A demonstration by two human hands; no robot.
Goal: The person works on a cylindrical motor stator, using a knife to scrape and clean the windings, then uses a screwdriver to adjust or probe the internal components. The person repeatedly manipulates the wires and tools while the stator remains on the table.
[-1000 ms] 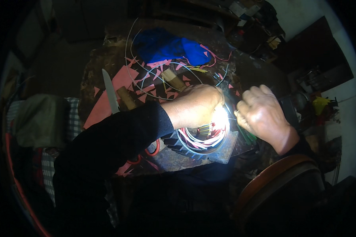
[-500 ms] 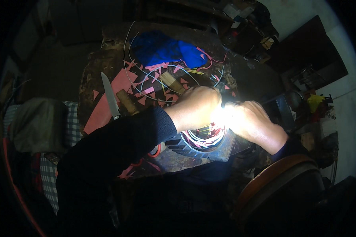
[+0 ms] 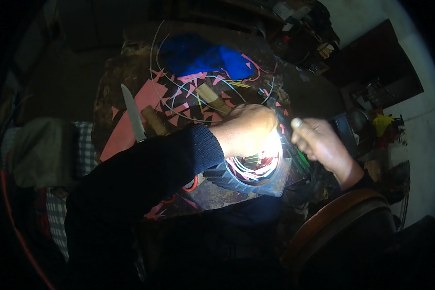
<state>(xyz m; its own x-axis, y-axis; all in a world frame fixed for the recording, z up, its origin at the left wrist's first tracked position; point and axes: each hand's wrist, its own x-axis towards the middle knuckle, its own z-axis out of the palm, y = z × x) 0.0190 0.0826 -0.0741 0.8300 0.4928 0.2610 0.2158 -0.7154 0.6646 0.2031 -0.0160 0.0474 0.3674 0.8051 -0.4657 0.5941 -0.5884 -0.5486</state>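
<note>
A finned grey motor housing (image 3: 222,180) sits at the table's near edge, with white and red wire coils (image 3: 256,173) round its inside. My left hand (image 3: 250,126) rests over its far rim, knuckles bent. Strong glare lies along its right side, and its fingertips are hidden. To the right of the housing, apart from it, hovers my right hand (image 3: 321,142), fingers curled in and thumb against them. Whatever it may pinch is too small to see. Below that hand lies a green-handled tool (image 3: 302,158), partly in shadow.
Left of the housing lie a knife (image 3: 133,112), a wooden block (image 3: 153,121) and pink sheet (image 3: 122,137). Farther back are another wooden piece (image 3: 210,98), loose pale wire (image 3: 151,63) and a blue cloth (image 3: 191,58). Red-handled scissors (image 3: 193,184) show beside my left sleeve. An orange-rimmed round container (image 3: 319,212) stands near right.
My right hand has drawn away from the left hand, out of the glare, to the right. My left hand stays over the housing. The view has shifted slightly.
</note>
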